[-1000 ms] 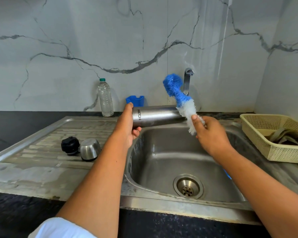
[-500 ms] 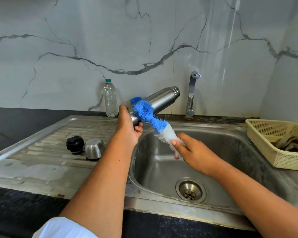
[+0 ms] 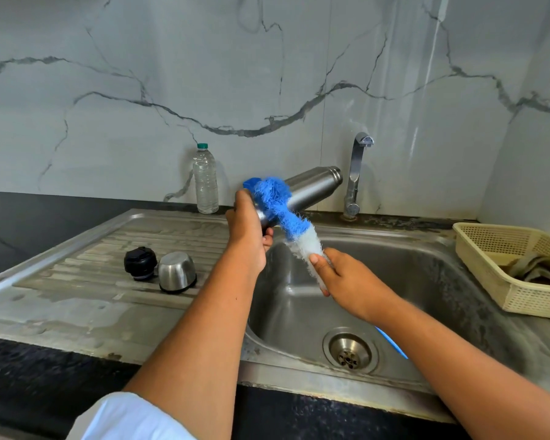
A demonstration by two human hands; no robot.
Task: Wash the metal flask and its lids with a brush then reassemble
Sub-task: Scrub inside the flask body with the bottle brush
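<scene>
On the draining board at far left: black lid (image 3: 140, 263) and steel cup lid (image 3: 176, 272), side by side, apart from both hands. Further right, left grip (image 3: 248, 239) wrapped round the lower end of the metal flask (image 3: 311, 185), held tilted above the sink's (image 3: 426, 281) left edge, neck end raised towards the tap (image 3: 358, 173). Blue-and-white brush (image 3: 280, 211) laid across the flask's outer wall just beside that grip. Right grip (image 3: 346, 277) curled round the brush's white lower bristles. Judged mid-scrub of the outside. Next: stroke along the body while turning it, then down the mouth. Lids after that, then reassembly.
</scene>
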